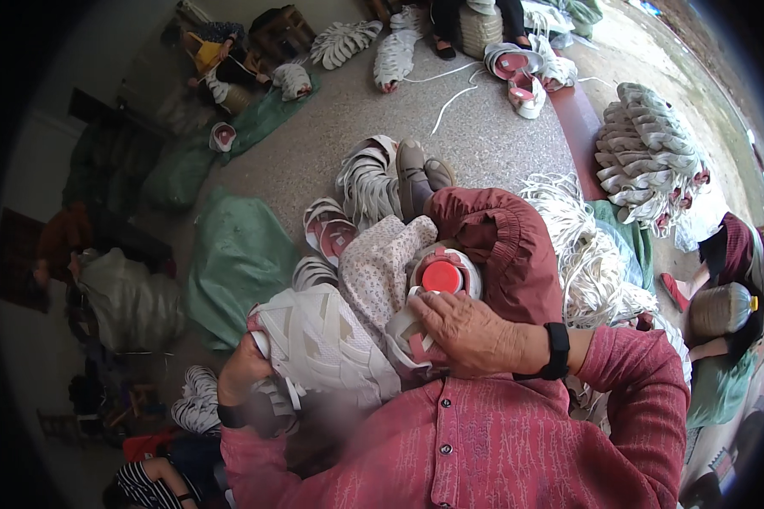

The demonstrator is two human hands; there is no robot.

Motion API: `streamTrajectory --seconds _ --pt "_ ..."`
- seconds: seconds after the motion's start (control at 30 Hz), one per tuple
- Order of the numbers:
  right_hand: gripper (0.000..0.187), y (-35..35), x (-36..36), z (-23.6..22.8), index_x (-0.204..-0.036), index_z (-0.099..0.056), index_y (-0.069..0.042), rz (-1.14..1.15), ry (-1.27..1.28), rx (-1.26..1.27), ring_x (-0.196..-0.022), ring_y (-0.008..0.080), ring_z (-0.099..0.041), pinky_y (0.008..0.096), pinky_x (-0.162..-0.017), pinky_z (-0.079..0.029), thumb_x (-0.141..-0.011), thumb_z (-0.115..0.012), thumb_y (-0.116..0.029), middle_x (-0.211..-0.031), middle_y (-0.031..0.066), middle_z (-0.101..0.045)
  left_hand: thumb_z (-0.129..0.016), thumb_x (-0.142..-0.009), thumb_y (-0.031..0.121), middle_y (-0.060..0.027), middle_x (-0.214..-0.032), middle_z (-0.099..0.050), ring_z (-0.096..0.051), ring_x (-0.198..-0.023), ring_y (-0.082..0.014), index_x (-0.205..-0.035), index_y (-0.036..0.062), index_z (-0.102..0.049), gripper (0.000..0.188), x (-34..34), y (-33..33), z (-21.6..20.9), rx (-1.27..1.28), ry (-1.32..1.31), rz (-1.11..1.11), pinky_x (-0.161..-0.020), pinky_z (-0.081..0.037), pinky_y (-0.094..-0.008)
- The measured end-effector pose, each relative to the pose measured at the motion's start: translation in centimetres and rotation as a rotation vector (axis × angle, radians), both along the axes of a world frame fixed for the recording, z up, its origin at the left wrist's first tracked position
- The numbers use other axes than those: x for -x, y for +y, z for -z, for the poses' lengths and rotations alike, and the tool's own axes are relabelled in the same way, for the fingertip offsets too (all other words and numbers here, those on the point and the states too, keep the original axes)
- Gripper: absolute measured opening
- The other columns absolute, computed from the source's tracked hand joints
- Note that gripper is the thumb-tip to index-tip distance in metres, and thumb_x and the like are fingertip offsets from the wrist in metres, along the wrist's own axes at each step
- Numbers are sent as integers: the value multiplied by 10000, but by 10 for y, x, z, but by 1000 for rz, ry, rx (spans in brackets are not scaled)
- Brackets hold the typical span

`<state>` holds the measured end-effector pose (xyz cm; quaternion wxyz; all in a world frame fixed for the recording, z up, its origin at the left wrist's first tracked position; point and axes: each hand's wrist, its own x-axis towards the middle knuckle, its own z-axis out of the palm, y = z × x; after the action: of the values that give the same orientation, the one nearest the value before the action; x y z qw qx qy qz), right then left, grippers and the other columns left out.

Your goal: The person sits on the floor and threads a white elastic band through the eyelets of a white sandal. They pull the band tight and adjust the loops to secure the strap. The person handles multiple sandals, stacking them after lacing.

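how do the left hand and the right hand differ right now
The left hand is partly hidden at the outer edge of the white shoe, while the right hand shows its back plainly. The left hand is beside that shoe; the right hand lies just below the red cap in the picture. Both are bare, with a dark band at the wrist.

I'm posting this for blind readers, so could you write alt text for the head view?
A seated person's left hand holds a white shoe upper, while the right hand lies beside a round red lid at the lap. Around them are a heap of white cords, green sacking and a stack of shoe uppers.
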<state>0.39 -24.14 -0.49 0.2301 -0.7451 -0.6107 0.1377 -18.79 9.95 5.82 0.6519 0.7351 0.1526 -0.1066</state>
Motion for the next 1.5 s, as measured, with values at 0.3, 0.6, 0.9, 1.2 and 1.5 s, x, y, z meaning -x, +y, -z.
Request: streamTrajectory --seconds 0.3,0.6,0.9,1.2,1.5 --pt "532 48 -144 59 -1305 -612 -66 -13 845 405 -1098 200 -627 321 -971 -470 -876 -724 -360 -1165 97 -681 -702 -802 137 -39 -1075 -680 -662 -931 -128 -1295 -5 -551 535 7 26 -4 -69 34 -303 -785 -546 -281" --pt "687 29 -72 34 -1327 -548 25 172 183 -71 -1147 273 -633 344 -996 -482 -715 -825 -122 -1212 169 -659 -672 -819 140 -5 -967 -677 -646 -768 -65 -1186 22 -622 389 25 25 12 -65 125 -314 -557 -510 -200" --pt "555 -78 -168 -56 -1285 -587 -15 368 641 -301 -1122 191 -599 363 -944 -495 -756 -738 -88 -1204 95 -637 -671 -760 35 25 -1032 -667 -642 -835 -69 -1248 33 -597 493 14 44 -36 4 -89 -414 -632 -505 -202" --pt "516 -58 -181 -65 -1267 -597 -14 187 827 37 -1039 185 -644 334 -923 -522 -812 -754 -200 -1153 105 -669 -672 -850 -35 0 -1327 -575 -515 -1250 -136 -1375 39 -547 545 -76 23 -69 75 -387 -91 -1072 -396 -302" --pt "794 -62 -164 -11 -1490 -352 42 77 1067 -106 -1321 234 -496 352 -1122 -366 -867 -720 -285 -1449 169 -506 -660 -861 -10 -27 -1178 -674 -605 -1039 -110 -1315 13 -596 460 -231 -135 -5 59 -32 692 -909 -492 -277"
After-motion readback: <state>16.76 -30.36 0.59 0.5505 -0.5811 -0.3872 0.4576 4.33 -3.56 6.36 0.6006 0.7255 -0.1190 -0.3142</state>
